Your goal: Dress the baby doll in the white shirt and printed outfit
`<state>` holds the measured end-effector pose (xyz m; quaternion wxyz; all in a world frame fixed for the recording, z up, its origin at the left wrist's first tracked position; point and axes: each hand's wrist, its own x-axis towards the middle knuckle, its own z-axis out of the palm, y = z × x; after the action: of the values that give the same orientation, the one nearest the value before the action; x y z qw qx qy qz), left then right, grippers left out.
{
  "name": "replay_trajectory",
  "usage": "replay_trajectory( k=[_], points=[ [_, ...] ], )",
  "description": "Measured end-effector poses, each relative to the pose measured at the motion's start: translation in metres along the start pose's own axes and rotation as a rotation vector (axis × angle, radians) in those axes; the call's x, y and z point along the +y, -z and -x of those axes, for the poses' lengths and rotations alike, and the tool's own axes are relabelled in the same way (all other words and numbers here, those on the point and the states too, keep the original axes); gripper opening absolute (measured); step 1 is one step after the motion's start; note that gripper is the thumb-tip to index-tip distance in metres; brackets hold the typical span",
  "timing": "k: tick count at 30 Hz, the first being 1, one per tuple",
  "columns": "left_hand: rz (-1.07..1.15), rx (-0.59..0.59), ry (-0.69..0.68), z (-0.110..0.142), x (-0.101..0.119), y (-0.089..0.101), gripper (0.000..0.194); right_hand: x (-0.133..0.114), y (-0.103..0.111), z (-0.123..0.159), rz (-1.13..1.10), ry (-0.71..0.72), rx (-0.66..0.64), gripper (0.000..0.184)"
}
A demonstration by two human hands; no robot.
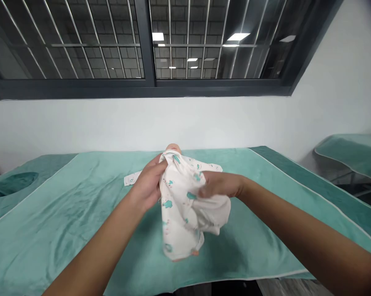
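Observation:
A baby doll (173, 146) lies on the green-covered bed, the top of its head toward the wall. White baby clothes (176, 193) with green and pink prints cover its body, the sleeves stretched out to both sides. My left hand (148, 183) is closed on the clothes at the left edge, near the doll's chest. On the other side, my right hand (220, 185) holds a bunched fold of the cloth; its thumb is blurred. A bit of skin-coloured foot (195, 253) shows at the lower hem. Cloth hides the rest of the doll.
The bed cover (89, 205) is green with pale piping and has a face hole (12, 183) at the left. A white wall (117, 123) and a dark-framed, barred window (150, 88) stand behind. Another green-covered surface (354, 154) is at the right.

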<state>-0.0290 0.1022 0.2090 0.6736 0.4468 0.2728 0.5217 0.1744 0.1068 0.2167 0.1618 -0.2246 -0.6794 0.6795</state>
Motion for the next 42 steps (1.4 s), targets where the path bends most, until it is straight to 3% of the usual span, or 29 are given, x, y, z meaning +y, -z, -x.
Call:
replay_trajectory(
  k=[2, 7, 10, 12, 14, 16, 19, 22, 26, 30, 33, 36, 39, 42],
  points=[
    [-0.042, -0.024, 0.036, 0.003, -0.005, 0.004, 0.023, 0.001, -0.004, 0.001, 0.078, -0.022, -0.048, 0.036],
    [-0.078, -0.293, 0.206, 0.019, -0.012, 0.021, 0.044, 0.005, 0.000, -0.001, -0.205, 0.271, 0.294, 0.038],
    [-0.057, -0.460, 0.303, 0.027, -0.013, 0.023, 0.059, 0.007, -0.002, -0.004, -0.328, 0.303, 0.386, 0.040],
    [-0.080, -0.418, 0.265, 0.028, -0.015, 0.019, 0.059, 0.008, -0.008, -0.005, -0.373, 0.292, 0.430, 0.043],
    [-0.065, -0.233, 0.132, 0.025, -0.017, 0.011, 0.050, 0.010, -0.016, -0.005, -0.379, 0.257, 0.421, 0.047],
    [-0.004, -0.052, 0.004, 0.021, -0.017, 0.003, 0.041, 0.012, -0.023, -0.005, -0.316, 0.197, 0.299, 0.047],
    [-0.036, 0.052, -0.024, 0.021, -0.008, -0.006, 0.032, 0.012, -0.031, -0.006, -0.176, 0.089, 0.032, 0.045],
    [-0.258, 0.028, 0.015, 0.029, 0.012, -0.006, 0.030, 0.006, -0.035, -0.009, -0.181, 0.156, 0.027, 0.039],
    [-0.429, -0.165, 0.139, 0.044, 0.045, 0.006, 0.042, 0.006, -0.044, -0.016, -0.417, 0.363, 0.151, 0.051],
    [-0.489, -0.169, 0.300, 0.061, 0.061, 0.018, 0.053, 0.031, -0.075, -0.021, -0.650, 0.273, 0.242, 0.049],
    [-0.593, -0.188, 0.393, 0.074, 0.048, 0.022, 0.050, 0.067, -0.109, -0.018, -0.761, 0.229, 0.383, 0.043],
    [-0.693, -0.239, 0.474, 0.082, 0.015, 0.027, 0.044, 0.112, -0.136, -0.007, -0.822, 0.152, 0.575, 0.042],
    [-0.802, -0.251, 0.493, 0.083, -0.026, 0.028, 0.034, 0.154, -0.147, 0.009, -0.663, -0.005, 0.848, 0.044],
    [-0.980, -0.273, 0.388, 0.077, -0.060, 0.025, 0.025, 0.181, -0.140, 0.024, -0.361, -0.036, 1.096, 0.045]
  ],
)
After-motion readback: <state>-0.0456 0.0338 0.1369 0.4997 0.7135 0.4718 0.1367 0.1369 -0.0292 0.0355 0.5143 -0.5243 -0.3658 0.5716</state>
